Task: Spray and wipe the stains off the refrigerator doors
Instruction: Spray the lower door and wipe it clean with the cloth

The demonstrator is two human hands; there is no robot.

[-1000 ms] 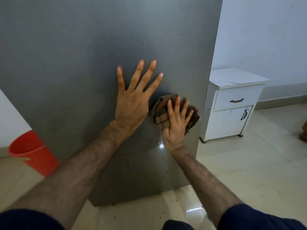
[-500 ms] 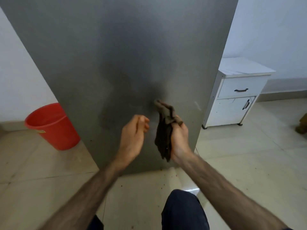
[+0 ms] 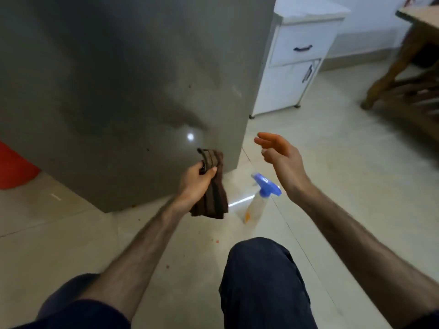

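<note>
A brown striped cloth (image 3: 211, 186) is gripped by the left hand (image 3: 196, 184), hanging lengthwise beside the grey refrigerator door (image 3: 133, 86). The right hand (image 3: 281, 157) is held relaxed, fingers loose, above the clear blue-capped spray bottle (image 3: 257, 200) standing tilted on the floor, nozzle pointed at the door.

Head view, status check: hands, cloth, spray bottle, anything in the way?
Left hand grips brown cloth. Right hand open above spray bottle, not touching. Bottle on floor by refrigerator door corner. Nothing between hand and bottle.

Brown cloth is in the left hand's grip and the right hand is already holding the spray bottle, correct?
Not quite. The head view shows the right hand open above the spray bottle, which stands on the floor, unheld. The brown cloth is indeed in the left hand.
</note>
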